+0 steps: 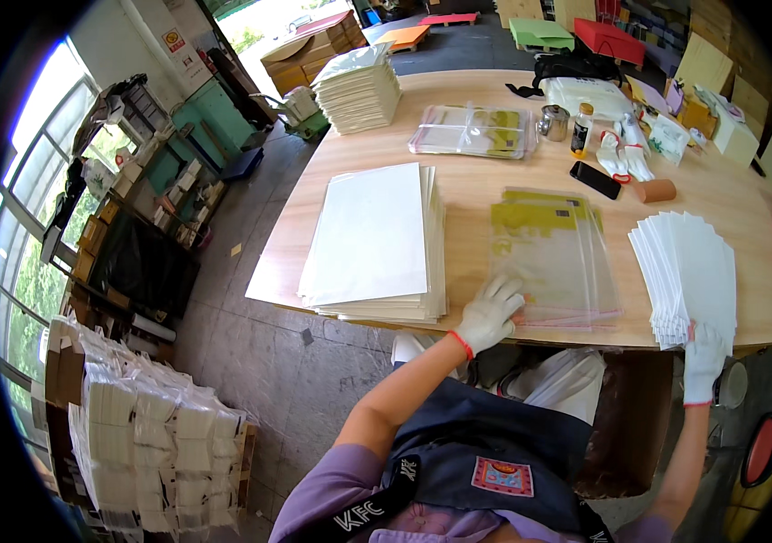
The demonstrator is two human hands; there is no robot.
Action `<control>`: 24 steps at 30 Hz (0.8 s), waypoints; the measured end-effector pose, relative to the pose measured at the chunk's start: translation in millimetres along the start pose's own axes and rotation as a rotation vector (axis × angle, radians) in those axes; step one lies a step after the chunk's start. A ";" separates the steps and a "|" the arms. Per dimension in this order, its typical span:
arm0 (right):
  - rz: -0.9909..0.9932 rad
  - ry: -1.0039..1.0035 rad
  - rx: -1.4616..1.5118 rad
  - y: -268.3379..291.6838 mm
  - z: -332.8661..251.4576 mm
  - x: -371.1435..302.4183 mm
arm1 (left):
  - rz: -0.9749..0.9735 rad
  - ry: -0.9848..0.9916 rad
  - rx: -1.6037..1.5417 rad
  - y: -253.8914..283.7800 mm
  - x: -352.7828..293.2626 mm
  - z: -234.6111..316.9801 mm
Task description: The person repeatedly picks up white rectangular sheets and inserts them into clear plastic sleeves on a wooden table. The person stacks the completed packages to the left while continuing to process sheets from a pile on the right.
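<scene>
My left hand (492, 312), in a white glove with a red cuff, rests with fingers stretched out at the near left corner of a stack of clear plastic bags (549, 262). These bags have yellow-green patches at their far end. At the table's front edge, my right hand (704, 362), gloved the same way, closes on the near end of a fanned pile of white paper sheets (689, 271). How many sheets it grips is hidden. Left of the bags lies a thick stack of larger white sheets (368, 235).
Farther back on the table (277, 262) are a tall paper stack (357, 90), bundled plastic bags (474, 129), a metal mug (552, 122), a bottle (582, 131), a phone (595, 179), a brown cylinder (655, 191) and spare gloves (624, 158). Wrapped stacks (155, 434) stand on the floor, lower left.
</scene>
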State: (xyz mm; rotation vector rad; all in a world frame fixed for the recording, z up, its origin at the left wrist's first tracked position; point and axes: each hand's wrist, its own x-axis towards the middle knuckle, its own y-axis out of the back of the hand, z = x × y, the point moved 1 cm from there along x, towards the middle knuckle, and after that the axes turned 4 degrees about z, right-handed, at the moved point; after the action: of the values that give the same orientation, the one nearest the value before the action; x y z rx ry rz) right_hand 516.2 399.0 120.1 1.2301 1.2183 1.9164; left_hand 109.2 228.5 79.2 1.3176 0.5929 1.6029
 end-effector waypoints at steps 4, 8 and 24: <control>0.409 0.180 0.117 30.0 -35.3 -41.4 | -0.038 0.003 0.145 -27.9 6.8 -17.3; 0.185 -0.878 1.206 -45.7 17.8 -92.1 | -0.226 0.086 0.175 -29.8 34.4 -10.9; 0.129 -1.111 1.972 10.1 -12.1 -62.9 | -0.264 0.135 0.197 -36.0 34.5 -22.7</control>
State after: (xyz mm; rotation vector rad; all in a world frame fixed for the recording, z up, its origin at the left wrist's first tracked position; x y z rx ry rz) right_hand 532.5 339.1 101.8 2.4871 2.0127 -0.8090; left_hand 101.7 278.8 59.0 1.2195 0.9866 1.4505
